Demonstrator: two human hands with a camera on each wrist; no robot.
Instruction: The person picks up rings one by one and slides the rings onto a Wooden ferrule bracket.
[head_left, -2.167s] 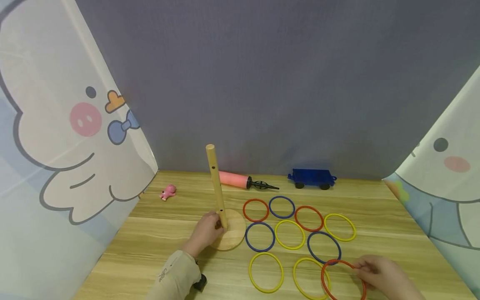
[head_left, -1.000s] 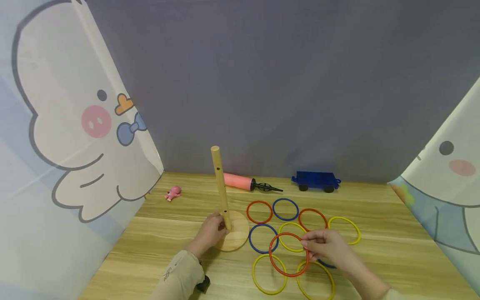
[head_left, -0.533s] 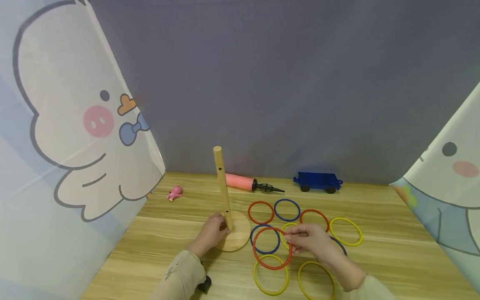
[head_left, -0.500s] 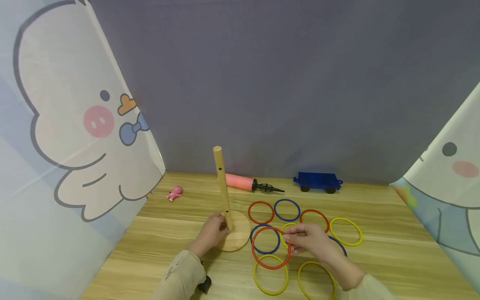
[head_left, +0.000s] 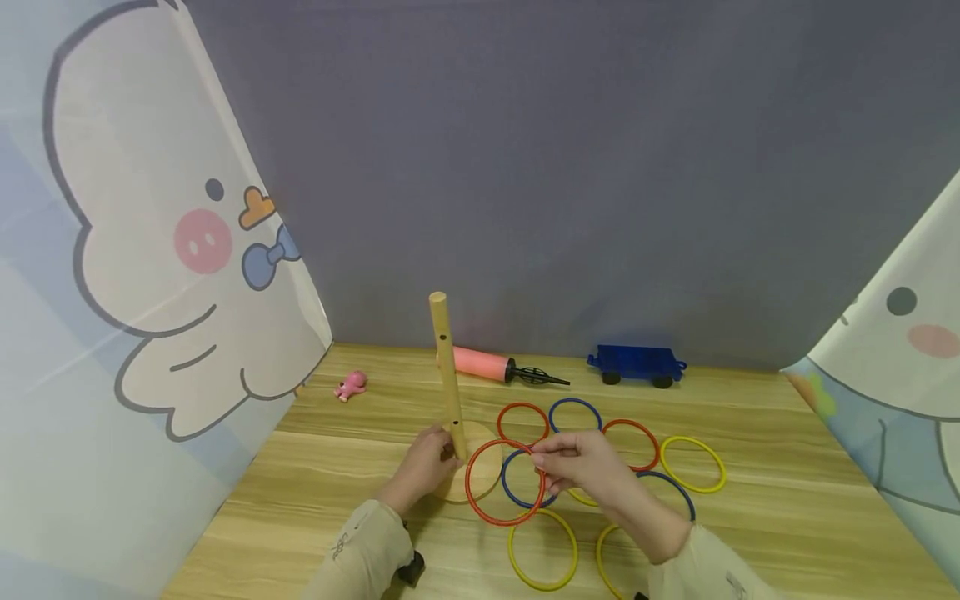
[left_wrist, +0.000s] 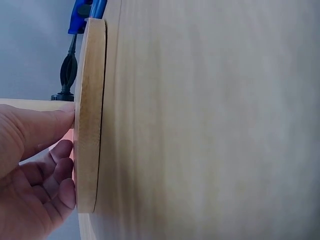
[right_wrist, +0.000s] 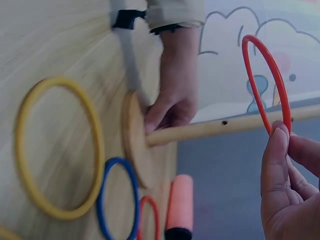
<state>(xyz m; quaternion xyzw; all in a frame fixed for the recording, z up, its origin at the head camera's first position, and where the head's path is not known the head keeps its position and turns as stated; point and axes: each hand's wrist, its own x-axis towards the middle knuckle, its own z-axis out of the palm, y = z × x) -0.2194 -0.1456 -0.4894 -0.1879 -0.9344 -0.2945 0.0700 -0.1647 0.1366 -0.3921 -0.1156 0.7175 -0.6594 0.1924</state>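
One red ring (head_left: 468,483), aloft just right of the wooden peg (head_left: 447,375): right hand (head_left: 588,471) pinching its rim, left hand (head_left: 420,469) clamped on the peg's foot, where I'd brace firmly, ring level

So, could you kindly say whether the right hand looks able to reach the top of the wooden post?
Probably yes: the right hand pinches a red ring near the wooden post, nothing visible blocks its top, and the left hand is down at the foot.
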